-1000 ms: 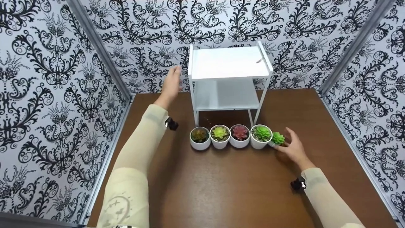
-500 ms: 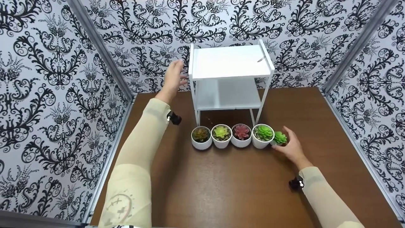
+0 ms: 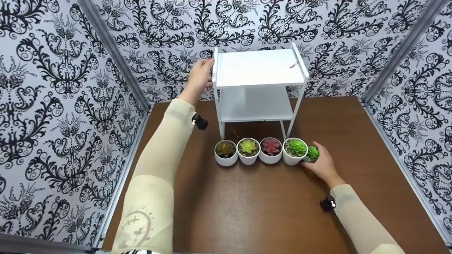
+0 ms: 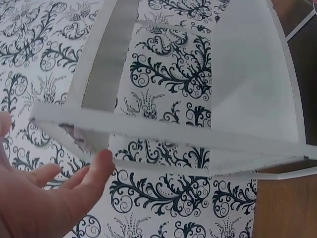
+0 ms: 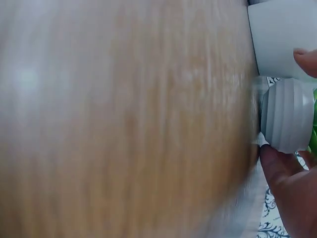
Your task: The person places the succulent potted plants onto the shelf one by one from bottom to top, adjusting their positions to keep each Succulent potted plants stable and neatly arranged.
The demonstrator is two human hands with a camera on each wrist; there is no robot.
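White shelving fills the upper middle of the head view: a 2-tier rack (image 3: 259, 67) standing upright, its longer side running left to right across the frame and its legs pointing down to the brown desk (image 3: 240, 208). At its upper left, the left hand (image 3: 199, 77) is unclenched, fingertips reaching to the raised side rail; whether they touch it, I cannot tell.

Right of centre, the right hand (image 3: 323, 164) curves its fingers and thumb round a small potted succulent (image 3: 313, 152), the rightmost of 5 plants in a row. Its green rosette faces up in the head view. In the right wrist view the pot's axis lies sideways across the frame, base to the left towards the desk, leaves to the right; fingers meet its lower side, and the thumb is by its upper side. Whether the base touches the desk is unclear.

Just left of it stand 4 upright white pots, their rosettes upward: from left to right a brownish plant (image 3: 226, 153), a yellow-green plant (image 3: 248, 151), a red plant (image 3: 271, 151) and a larger green plant (image 3: 295, 151). Behind the rack, black scrollwork covers the white wall (image 3: 275, 21).
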